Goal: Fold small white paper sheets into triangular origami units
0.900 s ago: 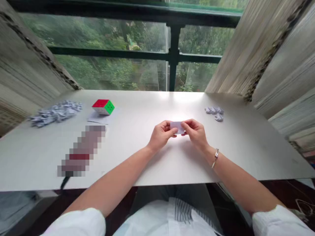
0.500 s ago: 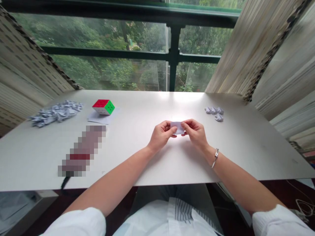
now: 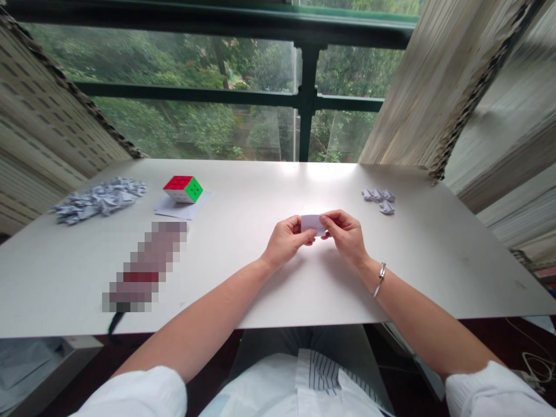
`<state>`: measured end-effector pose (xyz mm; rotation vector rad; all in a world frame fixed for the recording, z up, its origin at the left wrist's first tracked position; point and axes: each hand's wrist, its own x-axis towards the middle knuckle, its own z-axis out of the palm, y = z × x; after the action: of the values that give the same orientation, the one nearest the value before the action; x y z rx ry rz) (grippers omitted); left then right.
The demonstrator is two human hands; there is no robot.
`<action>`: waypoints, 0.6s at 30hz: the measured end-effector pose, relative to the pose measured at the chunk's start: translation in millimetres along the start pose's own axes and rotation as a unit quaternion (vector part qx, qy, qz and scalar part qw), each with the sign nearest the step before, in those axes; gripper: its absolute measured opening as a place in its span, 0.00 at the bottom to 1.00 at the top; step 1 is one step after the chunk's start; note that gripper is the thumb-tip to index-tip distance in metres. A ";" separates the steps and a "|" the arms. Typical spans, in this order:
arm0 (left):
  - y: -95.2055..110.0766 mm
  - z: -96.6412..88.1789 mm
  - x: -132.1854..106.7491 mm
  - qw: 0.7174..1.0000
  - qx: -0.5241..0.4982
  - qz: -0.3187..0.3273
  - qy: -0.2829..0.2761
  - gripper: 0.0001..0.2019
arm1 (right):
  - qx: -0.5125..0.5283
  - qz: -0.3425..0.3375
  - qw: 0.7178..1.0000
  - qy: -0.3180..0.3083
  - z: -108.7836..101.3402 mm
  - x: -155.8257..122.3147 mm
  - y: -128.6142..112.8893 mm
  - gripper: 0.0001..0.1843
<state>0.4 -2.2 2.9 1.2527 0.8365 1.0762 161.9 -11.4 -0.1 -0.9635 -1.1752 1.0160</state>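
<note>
Both my hands meet over the middle of the white table (image 3: 243,289), pinching a small white slip of paper (image 3: 311,223). My left hand (image 3: 286,240) grips its left edge with thumb and fingers closed. My right hand (image 3: 345,234), with a silver bracelet at the wrist, pinches the right edge. The slip is held just above the tabletop.
A pile of folded paper pieces (image 3: 98,198) lies at the far left. A colour puzzle cube (image 3: 183,189) rests on a paper sheet beside it. A few folded pieces (image 3: 379,198) sit at the right. A blurred-out object (image 3: 145,265) lies front left. Window behind.
The hands have barely shifted; the fingers work slightly on the paper slip, which stays in the same place.
</note>
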 end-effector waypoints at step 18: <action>-0.5 -2.2 2.8 0.999 -0.007 0.014 0.036 0.16 | 0.003 0.132 0.989 -0.074 -2.2 0.1 -1.8 0.20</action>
<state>-0.7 1.1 2.2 1.2227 0.8676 1.1528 164.3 -11.8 1.3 -1.0718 -1.1848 1.3198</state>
